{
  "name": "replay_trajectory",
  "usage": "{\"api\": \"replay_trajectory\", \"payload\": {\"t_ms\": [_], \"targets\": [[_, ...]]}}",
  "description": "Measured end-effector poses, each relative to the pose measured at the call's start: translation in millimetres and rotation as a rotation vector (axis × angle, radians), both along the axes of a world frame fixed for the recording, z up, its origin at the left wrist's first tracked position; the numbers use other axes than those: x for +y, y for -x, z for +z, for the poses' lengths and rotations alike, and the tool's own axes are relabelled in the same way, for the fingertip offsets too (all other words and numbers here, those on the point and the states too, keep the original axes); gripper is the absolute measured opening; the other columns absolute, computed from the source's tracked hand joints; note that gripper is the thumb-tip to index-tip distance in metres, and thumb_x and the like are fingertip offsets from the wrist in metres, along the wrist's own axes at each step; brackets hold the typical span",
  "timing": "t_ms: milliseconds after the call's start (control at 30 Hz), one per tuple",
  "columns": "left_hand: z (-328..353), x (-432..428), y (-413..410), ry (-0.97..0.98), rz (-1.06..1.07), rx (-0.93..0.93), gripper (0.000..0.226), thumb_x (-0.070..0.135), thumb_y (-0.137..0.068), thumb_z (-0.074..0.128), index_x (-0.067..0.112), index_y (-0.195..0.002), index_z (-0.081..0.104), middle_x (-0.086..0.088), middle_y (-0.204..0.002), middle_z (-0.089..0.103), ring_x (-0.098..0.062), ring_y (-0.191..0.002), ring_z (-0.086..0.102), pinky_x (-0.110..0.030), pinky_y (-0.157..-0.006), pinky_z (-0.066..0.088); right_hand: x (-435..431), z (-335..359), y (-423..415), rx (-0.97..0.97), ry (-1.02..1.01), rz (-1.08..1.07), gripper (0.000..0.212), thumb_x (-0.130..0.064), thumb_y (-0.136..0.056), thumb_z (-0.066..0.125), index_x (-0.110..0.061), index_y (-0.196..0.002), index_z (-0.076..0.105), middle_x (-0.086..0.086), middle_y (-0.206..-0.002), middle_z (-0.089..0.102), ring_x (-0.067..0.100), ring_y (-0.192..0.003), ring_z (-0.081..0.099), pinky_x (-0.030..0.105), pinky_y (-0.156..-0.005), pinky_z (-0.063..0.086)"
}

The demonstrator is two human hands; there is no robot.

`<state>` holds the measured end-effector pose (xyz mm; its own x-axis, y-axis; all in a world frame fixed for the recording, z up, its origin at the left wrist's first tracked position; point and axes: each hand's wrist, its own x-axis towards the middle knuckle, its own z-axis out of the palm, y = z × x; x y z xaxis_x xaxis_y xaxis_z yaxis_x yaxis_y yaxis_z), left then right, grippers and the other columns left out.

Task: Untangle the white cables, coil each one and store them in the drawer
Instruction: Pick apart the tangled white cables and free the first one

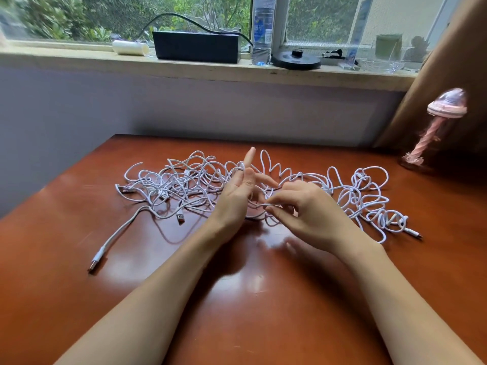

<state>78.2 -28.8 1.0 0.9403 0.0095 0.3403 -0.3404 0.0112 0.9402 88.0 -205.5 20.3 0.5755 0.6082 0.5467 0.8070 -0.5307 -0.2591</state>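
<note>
- The left hand (237, 191) stands upright over the middle of the heap. Its fingers are straight and spread, and a loop of cable is hooked over one finger. It probably serves as a peg, lifting that loop clear so the strand can be traced.
- The right hand (311, 212), just right of it, pinches a single strand between thumb and forefinger, with the other fingers curled. This looks like drawing one line out of the knot.
- The white cables (189, 180) lie in one loose tangle across the far half of the red-brown table (237, 299), spreading left and right of the hands. None is coiled.
- They are thin and round, kinked into many small loops. A USB plug (180, 218) lies at the heap's near edge, and a longer tail runs near-left to a second plug (93, 264).
- No drawer is in view.
</note>
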Motion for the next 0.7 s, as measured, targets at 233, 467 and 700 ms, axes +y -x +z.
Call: {"api": "replay_trajectory", "payload": {"t_ms": [233, 467, 700], "targets": [[2, -5, 7, -0.063, -0.129, 0.050, 0.050, 0.047, -0.105, 0.032, 0.028, -0.151, 0.040, -0.010, -0.087, 0.058, -0.026, -0.071, 0.057, -0.033, -0.073, 0.049, -10, 14, 1, -0.085, -0.134, -0.050, 0.022, -0.038, -0.084, 0.080, -0.018, -0.089, 0.071, -0.005, -0.082, 0.063, 0.015, -0.073, 0.056, 0.040, -0.067, 0.051], [9, -9, 15, -0.032, -0.400, 0.236, 0.093, 0.078, -0.087, 0.009, 0.003, -0.099, 0.062, -0.013, -0.065, 0.043, -0.019, -0.051, 0.036, -0.038, -0.053, 0.018, -21, 18, -1, -0.008, -0.215, -0.181, 0.036, -0.051, -0.070, 0.087, -0.026, -0.087, 0.067, -0.013, -0.070, 0.061, 0.006, -0.063, 0.057, 0.030, -0.060, 0.047], [9, -4, 17, -0.027, -0.552, 0.338, 0.092, 0.078, -0.089, 0.009, 0.006, -0.107, 0.063, -0.008, -0.052, 0.031, -0.015, -0.040, 0.022, -0.021, -0.040, 0.020, -24, 16, -9, 0.014, -0.296, -0.027, 0.020, -0.007, -0.085, 0.080, -0.009, -0.103, 0.072, -0.006, -0.098, 0.068, 0.007, -0.085, 0.067, 0.017, -0.081, 0.051]]}}
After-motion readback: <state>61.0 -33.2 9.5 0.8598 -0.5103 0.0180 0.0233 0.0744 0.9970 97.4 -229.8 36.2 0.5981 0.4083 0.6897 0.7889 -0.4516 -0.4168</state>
